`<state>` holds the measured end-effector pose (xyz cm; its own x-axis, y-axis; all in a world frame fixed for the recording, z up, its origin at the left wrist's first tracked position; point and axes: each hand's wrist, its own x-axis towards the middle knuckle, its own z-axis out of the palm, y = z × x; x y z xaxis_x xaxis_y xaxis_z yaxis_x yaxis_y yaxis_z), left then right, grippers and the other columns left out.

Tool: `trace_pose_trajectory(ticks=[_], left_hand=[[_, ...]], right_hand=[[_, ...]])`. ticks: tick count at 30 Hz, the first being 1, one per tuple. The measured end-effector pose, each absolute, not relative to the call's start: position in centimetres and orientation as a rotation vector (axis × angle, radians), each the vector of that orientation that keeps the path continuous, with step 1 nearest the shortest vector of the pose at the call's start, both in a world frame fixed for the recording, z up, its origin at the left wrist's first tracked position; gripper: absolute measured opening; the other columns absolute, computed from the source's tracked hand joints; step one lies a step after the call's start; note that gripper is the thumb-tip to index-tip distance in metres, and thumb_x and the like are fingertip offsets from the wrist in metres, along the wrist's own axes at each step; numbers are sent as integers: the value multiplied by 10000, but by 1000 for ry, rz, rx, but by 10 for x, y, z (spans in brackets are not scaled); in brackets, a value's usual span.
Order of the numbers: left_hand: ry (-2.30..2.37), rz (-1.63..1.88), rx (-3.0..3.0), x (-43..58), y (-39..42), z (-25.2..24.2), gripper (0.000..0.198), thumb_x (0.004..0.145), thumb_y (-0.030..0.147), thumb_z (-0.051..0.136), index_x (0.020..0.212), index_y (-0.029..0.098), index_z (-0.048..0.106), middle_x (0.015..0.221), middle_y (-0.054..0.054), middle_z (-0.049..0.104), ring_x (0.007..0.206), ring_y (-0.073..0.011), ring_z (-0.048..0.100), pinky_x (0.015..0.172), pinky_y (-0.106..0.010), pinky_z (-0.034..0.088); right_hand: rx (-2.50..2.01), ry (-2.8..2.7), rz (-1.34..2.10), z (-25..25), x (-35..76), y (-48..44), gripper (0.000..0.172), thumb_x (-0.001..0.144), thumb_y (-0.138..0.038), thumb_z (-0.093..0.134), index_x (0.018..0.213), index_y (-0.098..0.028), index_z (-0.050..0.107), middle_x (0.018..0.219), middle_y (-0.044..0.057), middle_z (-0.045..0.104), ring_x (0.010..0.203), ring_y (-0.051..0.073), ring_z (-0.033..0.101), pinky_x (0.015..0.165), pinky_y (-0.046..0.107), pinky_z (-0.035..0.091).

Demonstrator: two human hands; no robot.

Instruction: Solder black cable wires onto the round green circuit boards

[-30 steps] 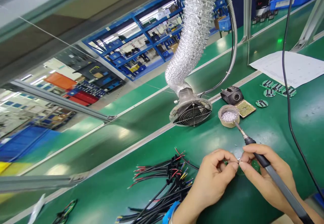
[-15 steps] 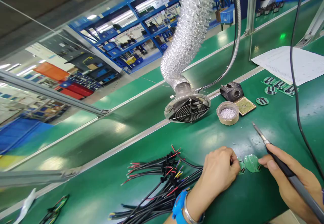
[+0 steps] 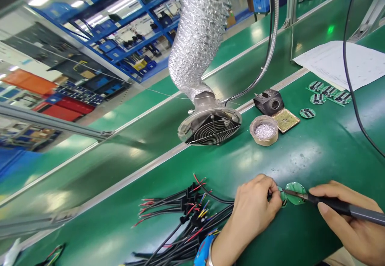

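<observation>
My right hand (image 3: 351,218) is closed round the dark handle of a soldering iron (image 3: 333,206). The iron lies nearly level, its tip at the near edge between two round green circuit boards. My left hand (image 3: 258,202) is closed in a pinch beside the left circuit board (image 3: 283,197); a dark bit of what looks like a black cable shows between its fingers, and the fingers cover part of that board. The right circuit board (image 3: 296,189) lies flat under the iron's shaft. Left of my wrist spreads a bundle of black cables (image 3: 180,226) with bared red, yellow and blue wire ends.
A metal fume hood (image 3: 210,127) on a silver hose hangs over the bench. Behind the boards stand a round tub of solder bits (image 3: 264,131), an iron holder (image 3: 269,99) and a sponge tray (image 3: 287,120). Several circuit boards (image 3: 329,91) and a paper sheet (image 3: 345,63) lie at right.
My right hand has swung the soldering iron down and left, from pointing up toward the tub to reaching its tip to the boards. My left hand keeps its pinch; the view has shifted slightly.
</observation>
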<state>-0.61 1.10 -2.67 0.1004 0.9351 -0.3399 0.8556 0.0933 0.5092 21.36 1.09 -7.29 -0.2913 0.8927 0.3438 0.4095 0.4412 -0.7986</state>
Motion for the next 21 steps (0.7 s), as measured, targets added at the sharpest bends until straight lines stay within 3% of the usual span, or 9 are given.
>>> trace_pose_trajectory(ticks=[10, 21], left_hand=[[1783, 139, 1777, -6, 11, -26, 96, 817, 180, 566, 782, 221, 646, 805, 16, 671, 724, -164, 602, 674, -274, 380], [1823, 146, 1835, -5, 10, -32, 118, 799, 165, 544, 742, 220, 632, 774, 9, 671, 699, -166, 613, 655, -268, 386]], right_hand=[[-1094, -1815, 774, -68, 204, 7, 134, 878, -208, 582, 990, -235, 651, 690, -14, 603, 477, 91, 550, 405, 194, 435], [-1134, -1681, 703, -87, 217, 4, 163, 844, -235, 644, 993, -261, 704, 863, 17, 726, 666, 156, 718, 508, 176, 555]])
